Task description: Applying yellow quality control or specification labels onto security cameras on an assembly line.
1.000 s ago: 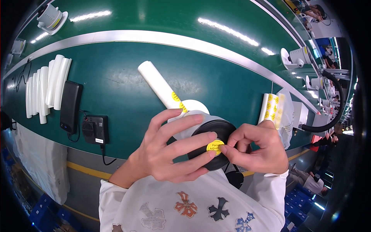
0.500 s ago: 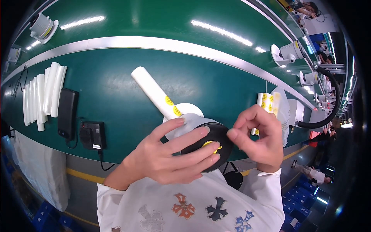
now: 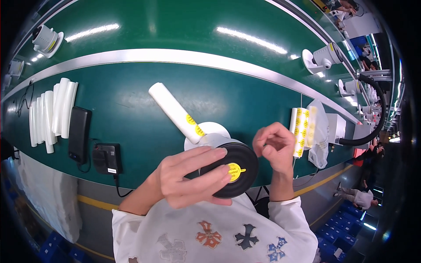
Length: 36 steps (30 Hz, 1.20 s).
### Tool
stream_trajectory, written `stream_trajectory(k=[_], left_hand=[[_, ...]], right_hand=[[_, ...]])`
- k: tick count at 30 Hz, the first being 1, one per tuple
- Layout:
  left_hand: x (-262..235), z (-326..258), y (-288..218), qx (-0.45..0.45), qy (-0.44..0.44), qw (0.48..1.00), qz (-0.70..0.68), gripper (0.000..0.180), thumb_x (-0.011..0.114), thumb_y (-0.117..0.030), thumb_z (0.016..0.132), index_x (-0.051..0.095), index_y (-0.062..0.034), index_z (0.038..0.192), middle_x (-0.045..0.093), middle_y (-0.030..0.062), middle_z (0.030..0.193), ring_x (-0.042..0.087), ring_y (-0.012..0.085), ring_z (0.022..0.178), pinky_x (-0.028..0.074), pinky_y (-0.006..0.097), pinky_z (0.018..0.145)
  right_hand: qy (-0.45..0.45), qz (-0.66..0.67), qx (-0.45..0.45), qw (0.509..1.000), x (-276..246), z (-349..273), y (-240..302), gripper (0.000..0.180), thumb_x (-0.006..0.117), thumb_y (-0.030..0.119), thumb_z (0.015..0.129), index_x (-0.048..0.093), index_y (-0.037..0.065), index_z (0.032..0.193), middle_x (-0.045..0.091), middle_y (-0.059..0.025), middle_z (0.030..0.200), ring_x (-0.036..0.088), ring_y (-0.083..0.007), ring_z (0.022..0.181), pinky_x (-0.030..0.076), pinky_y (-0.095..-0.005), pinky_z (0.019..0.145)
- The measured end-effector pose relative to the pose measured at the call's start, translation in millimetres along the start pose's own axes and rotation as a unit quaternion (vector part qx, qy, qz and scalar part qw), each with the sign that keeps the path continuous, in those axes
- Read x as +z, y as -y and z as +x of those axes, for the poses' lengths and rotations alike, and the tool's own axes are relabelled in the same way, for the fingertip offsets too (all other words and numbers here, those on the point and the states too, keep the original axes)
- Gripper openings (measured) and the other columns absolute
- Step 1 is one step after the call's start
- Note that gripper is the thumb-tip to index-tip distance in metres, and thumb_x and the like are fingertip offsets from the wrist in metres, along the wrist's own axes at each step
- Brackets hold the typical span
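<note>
A white camera-like device (image 3: pixel 214 140) stands on a round white base (image 3: pixel 217 128), its black round front (image 3: pixel 241 179) tipped up toward me. On that front is a yellow round sticker (image 3: pixel 235 172). My left hand (image 3: pixel 186 175) grips the device, with its fingers lying over the black front and the sticker's left edge. To the right, my right hand (image 3: pixel 277 147) is raised off the device with its fingers curled in; whatever it may hold is hidden. A white paper roll with yellow stickers (image 3: pixel 175 109) lies behind, its lower end touching the device.
At left lie several white paper rolls (image 3: pixel 52 114), a black power bank (image 3: pixel 80 133) and a black adapter with cable (image 3: pixel 106 158). Sheets of yellow stickers (image 3: pixel 300 131) and a plastic bag (image 3: pixel 320 136) are at right. More camera-like devices (image 3: pixel 324 58) stand beyond the metal rail (image 3: pixel 175 55).
My right hand has moved away from the black front's rim, its fingers curling in. My left fingers have shifted left, uncovering more of the yellow sticker.
</note>
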<state>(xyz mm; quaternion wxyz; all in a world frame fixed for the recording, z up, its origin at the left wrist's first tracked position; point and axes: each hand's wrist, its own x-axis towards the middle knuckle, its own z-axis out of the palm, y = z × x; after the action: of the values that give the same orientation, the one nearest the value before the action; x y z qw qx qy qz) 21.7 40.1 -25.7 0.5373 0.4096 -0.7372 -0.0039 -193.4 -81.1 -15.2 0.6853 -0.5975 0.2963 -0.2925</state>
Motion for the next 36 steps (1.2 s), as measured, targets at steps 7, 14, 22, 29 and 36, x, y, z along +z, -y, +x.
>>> stream_trajectory(k=[7, 14, 22, 29, 36], left_hand=[[6.6, -3.6, 7.4, 0.031, -0.067, 0.997, -0.036, 0.037, 0.081, -0.030, 0.071, 0.067, -0.0004, 0.088, 0.066, 0.0074, 0.096, 0.067, 0.0327, 0.090, 0.060, 0.039, 0.071], [18.7, -28.7, 10.4, -0.054, -0.207, 0.972, -0.102, 0.071, 0.078, -0.046, 0.070, 0.054, 0.0005, 0.119, 0.046, 0.0211, 0.131, 0.049, 0.0379, 0.122, 0.046, 0.051, 0.094], [32.6, -41.0, 3.9, -0.405, -0.154, 0.634, -0.640, 0.127, 0.077, -0.059, 0.064, -0.003, -0.0143, 0.151, 0.017, 0.0173, 0.153, 0.031, 0.0316, 0.137, 0.025, 0.046, 0.112], [36.8, -17.7, -11.6, -0.499, -0.108, 0.441, -0.738, 0.124, 0.072, -0.063, 0.057, 0.009, -0.0106, 0.151, 0.038, 0.0147, 0.142, 0.042, 0.0280, 0.129, 0.034, 0.043, 0.107], [26.3, -23.6, 9.6, -0.483, -0.056, 0.472, -0.735, 0.113, 0.065, -0.067, 0.064, 0.017, -0.0107, 0.149, 0.044, 0.0146, 0.134, 0.047, 0.0293, 0.122, 0.040, 0.043, 0.101]], right_hand=[[0.291, -0.075, -0.092, 0.949, 10.5, 30.7, -26.5, 0.081, 0.086, 0.017, 0.063, 0.048, -0.002, 0.132, 0.048, -0.0179, 0.136, 0.045, -0.0341, 0.128, 0.038, -0.0445, 0.104], [0.222, 0.114, 0.023, 0.968, 12.8, 19.2, -27.0, 0.081, 0.086, 0.016, 0.062, 0.048, 0.000, 0.131, 0.053, -0.0157, 0.132, 0.052, -0.0273, 0.122, 0.042, -0.0394, 0.103], [0.019, 0.313, -0.086, 0.946, 50.0, 1.6, -14.6, 0.055, 0.071, 0.040, 0.082, 0.050, 0.018, 0.128, 0.049, -0.0116, 0.125, 0.045, -0.0408, 0.123, 0.039, -0.0597, 0.103], [0.063, 0.275, -0.118, 0.952, 69.1, -12.1, 38.2, 0.070, 0.067, 0.025, 0.087, 0.027, 0.014, 0.144, 0.055, -0.0238, 0.113, 0.045, -0.0410, 0.123, 0.030, -0.0544, 0.106], [0.135, 0.115, -0.125, 0.976, 53.0, -4.8, 37.0, 0.110, 0.086, 0.043, 0.062, 0.021, 0.018, 0.146, 0.051, -0.0304, 0.116, 0.053, -0.0406, 0.106, 0.041, -0.0539, 0.090]])
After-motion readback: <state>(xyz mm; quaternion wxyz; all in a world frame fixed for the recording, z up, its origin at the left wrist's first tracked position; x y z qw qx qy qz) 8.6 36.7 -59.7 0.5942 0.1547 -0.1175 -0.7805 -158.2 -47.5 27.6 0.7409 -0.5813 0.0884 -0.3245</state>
